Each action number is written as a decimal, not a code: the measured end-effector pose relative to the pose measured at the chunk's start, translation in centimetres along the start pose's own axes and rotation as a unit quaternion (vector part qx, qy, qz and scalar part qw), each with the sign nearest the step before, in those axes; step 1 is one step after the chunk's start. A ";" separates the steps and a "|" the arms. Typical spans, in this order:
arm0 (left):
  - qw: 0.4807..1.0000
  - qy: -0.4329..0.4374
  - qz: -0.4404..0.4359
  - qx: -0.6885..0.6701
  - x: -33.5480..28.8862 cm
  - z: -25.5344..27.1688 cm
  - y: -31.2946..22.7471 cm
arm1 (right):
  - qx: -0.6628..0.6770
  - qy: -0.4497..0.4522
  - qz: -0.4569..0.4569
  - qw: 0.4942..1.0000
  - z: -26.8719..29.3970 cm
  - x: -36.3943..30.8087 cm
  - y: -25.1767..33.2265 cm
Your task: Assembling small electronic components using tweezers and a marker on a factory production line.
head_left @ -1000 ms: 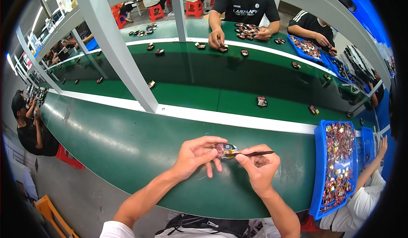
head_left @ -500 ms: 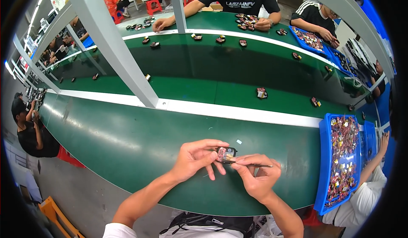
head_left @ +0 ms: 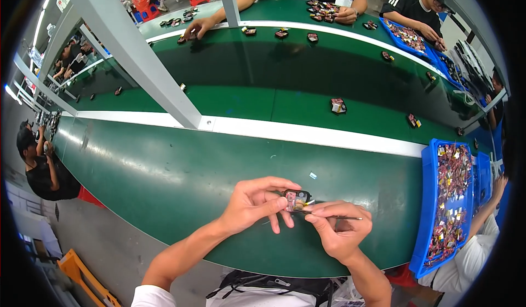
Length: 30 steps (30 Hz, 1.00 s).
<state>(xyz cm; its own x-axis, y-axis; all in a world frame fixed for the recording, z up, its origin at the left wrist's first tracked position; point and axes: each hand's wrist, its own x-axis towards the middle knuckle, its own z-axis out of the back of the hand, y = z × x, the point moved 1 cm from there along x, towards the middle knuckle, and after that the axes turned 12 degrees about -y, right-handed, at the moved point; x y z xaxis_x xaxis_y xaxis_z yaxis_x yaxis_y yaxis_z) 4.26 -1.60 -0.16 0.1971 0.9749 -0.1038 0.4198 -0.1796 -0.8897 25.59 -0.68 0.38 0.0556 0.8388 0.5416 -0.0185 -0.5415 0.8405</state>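
Observation:
My left hand (head_left: 253,204) pinches a small black plastic housing (head_left: 308,196) between thumb and fingers, its other fingers spread below. Inside the housing shows a reddish circuit board (head_left: 291,198) with a yellowish part beside it. From the right, my right hand (head_left: 345,229) grips slim dark tweezers (head_left: 345,217) lying almost level, their tip end at the housing's near edge. A small pale piece shows by the right fingertips; whether it is loose or attached I cannot tell. Both hands are just above the green worktop (head_left: 219,167).
A blue tray (head_left: 429,208) full of red boards with wires stands at the right, near a co-worker's arm. Beyond the white rail (head_left: 274,132) runs a green conveyor with scattered units (head_left: 338,106). A grey post (head_left: 137,60) rises at the left. A white scrap (head_left: 313,175) lies ahead.
My hands keep the same hold, with the tweezers still at the housing. Across the belt, a co-worker's hand has moved onto a unit at the belt's far edge. The view has shifted slightly.

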 end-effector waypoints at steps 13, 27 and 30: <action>1.000 -0.017 -0.010 0.002 0.0 -0.1 0.1 | -0.022 0.010 0.030 0.999 -0.1 0.2 0.4; 0.992 -0.096 -0.042 0.065 0.2 -0.4 -0.1 | -0.049 -0.014 0.011 0.999 -0.1 -0.1 0.2; 0.992 -0.099 -0.044 0.064 0.3 -0.5 -0.1 | -0.063 0.021 0.023 0.998 -0.2 0.1 0.6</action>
<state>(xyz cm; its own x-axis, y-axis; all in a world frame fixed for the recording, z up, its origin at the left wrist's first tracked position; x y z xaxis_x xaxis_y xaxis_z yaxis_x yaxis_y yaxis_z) 4.71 -1.40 0.11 -0.0180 0.9951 -0.0976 0.3093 -0.0872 -0.9470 25.35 -0.88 0.97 0.0092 0.8162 0.5777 -0.1445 -0.5706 0.8084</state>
